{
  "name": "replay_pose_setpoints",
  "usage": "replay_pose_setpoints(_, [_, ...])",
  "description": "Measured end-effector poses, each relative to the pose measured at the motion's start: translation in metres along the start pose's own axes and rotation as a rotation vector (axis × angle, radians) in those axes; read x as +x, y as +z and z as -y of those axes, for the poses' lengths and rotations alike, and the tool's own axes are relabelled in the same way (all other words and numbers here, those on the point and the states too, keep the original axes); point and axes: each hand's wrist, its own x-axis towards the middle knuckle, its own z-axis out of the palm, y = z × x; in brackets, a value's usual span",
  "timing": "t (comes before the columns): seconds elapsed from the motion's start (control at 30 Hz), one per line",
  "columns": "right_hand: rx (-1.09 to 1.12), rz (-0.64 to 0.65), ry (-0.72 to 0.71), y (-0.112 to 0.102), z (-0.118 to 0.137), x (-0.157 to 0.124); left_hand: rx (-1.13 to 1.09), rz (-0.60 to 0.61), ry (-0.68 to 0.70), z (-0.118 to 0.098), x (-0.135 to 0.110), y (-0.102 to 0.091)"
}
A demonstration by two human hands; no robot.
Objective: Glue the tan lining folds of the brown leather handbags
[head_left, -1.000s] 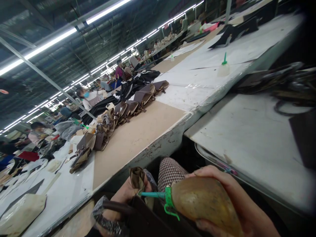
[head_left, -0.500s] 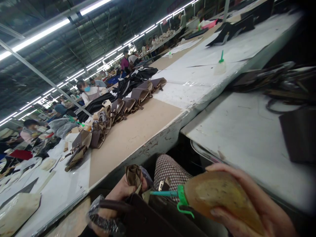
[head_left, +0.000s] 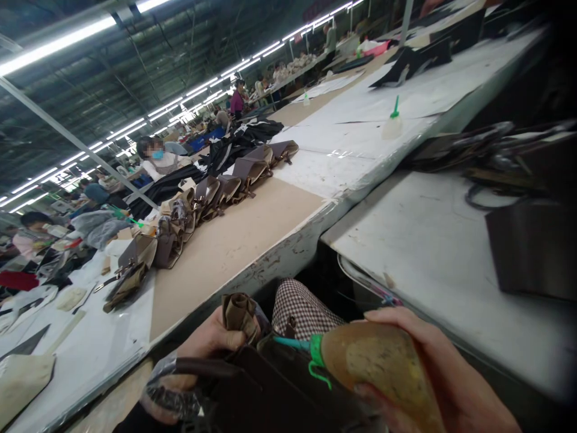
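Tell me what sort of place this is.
Probably a factory workshop that makes bags: a row of brown bag-like pieces lies along a long worktable, other people are beyond it, and strip lights run overhead.

Long white lights (head_left: 58, 47) glow bright under the dim roof (head_left: 135, 60), white glare shines on my table (head_left: 345, 154), the dark bag (head_left: 252, 391) by my fingers (head_left: 229, 338) sits in shadow, and my view's right edge looks black and blurry.

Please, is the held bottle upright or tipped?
Tipped: the bottle lies sideways in the right hand, its teal nozzle pointing toward the left hand.
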Motion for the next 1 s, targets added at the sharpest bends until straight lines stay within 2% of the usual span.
replay_pose_setpoints(0.1, [-0.033, -0.052, 0.047, -0.009, -0.008, 0.001, -0.034, 0.025, -0.074, -0.023, 0.002, 0.009])
replay_pose_setpoints(0.23, [-0.058, -0.068, 0.148, -0.028, -0.024, 0.006, 0.101, 0.101, -0.144, -0.043, 0.021, 0.012])
replay_pose_setpoints(0.33, [-0.154, -0.047, 0.143, -0.042, -0.038, 0.008, 0.17, 0.127, -0.168, -0.04, 0.044, 0.013])
replay_pose_setpoints(0.43, [-0.226, 0.012, 0.164, -0.048, -0.055, 0.004, 0.133, 0.173, -0.118, -0.028, 0.068, 0.014])
replay_pose_setpoints(0.6, [-0.186, 0.13, 0.175, -0.04, -0.073, -0.001, 0.109, 0.116, -0.09, -0.012, 0.088, 0.015])
replay_pose_setpoints(0.87, [-0.241, 0.15, -0.052, -0.015, -0.072, 0.021, 0.089, 0.041, -0.092, -0.014, 0.089, 0.022])
replay_pose_setpoints(1.0, [-0.237, 0.175, -0.097, -0.01, -0.073, 0.023, 0.122, 0.033, -0.084, -0.009, 0.089, 0.02])
